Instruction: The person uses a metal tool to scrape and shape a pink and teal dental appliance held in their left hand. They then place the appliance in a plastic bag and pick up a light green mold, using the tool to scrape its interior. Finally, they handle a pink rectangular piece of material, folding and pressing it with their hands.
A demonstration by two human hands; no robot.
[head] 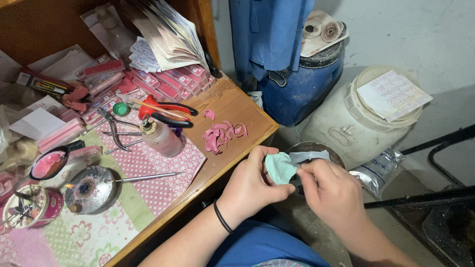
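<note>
Left hand [252,185] pinches a pale green cast [279,167], thumb and fingers closed on it, held off the desk's [232,106] right edge above a dark bowl [311,148]. Right hand [329,193] fingers together on a small tool, probably a blade, mostly hidden. Pink wax scraps [222,134] near the desk's right corner.

At lower left we see a matt floral cloth [148,173] on a smooth wooden table [232,106]; pink waxy scraps [222,134]; glossy blue plastic drum [302,91] upper right.
</note>
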